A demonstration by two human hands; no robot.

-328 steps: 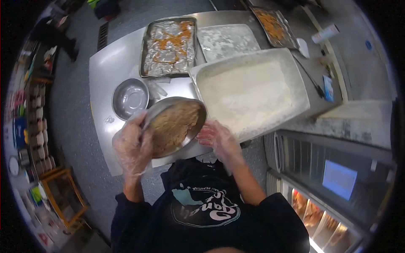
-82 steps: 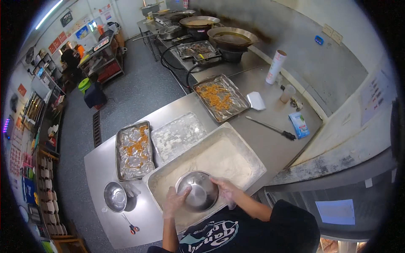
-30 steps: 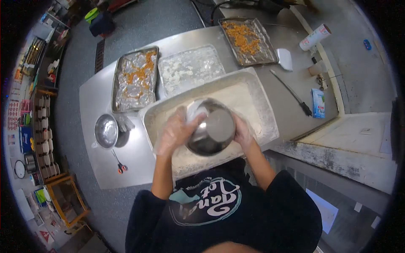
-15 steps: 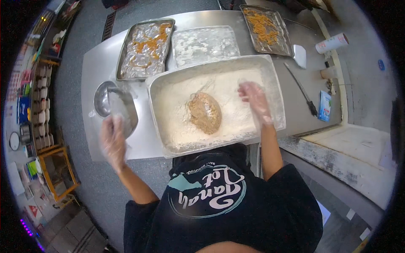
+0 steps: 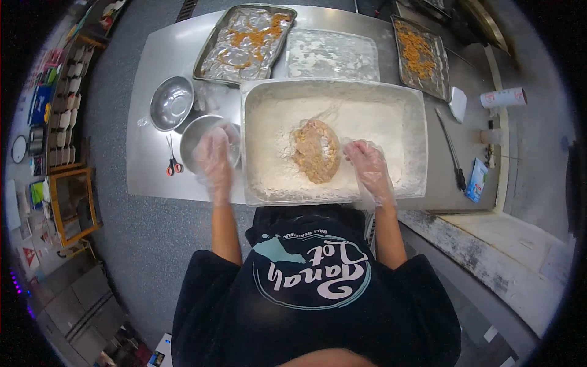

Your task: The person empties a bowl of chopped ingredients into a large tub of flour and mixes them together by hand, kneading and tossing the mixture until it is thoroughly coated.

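Note:
A lumpy, pale-brown piece of battered food [image 5: 316, 153], dusted with some flour, lies in the middle of a deep rectangular metal pan [image 5: 247, 183] spread with white flour [image 5: 379, 116]. My right hand [image 5: 369, 166], in a clear plastic glove, hovers over the flour just right of the lump. Its fingers are loosely bent and apart from the food. Also gloved, my left hand [image 5: 214, 158] is above a round metal bowl [image 5: 191, 144] left of the pan. Its fingers are slightly blurred and loosely curled, with nothing seen in them; the hand hides part of the bowl.
Left of the pan are a second metal bowl [image 5: 172, 103] and orange-handled scissors [image 5: 173, 160]. Behind it stand a foil-lined tray [image 5: 214, 61], a flour-dusted tray [image 5: 333, 55] and another tray with orange crumbs [image 5: 417, 55]. A scraper [image 5: 458, 105] and sharpening rod [image 5: 451, 150] lie right.
My left hand has moved right, over the nearer bowl, uncovering the scissors. My right hand has lowered toward the food. The view has shifted, and the bowls show more clearly.

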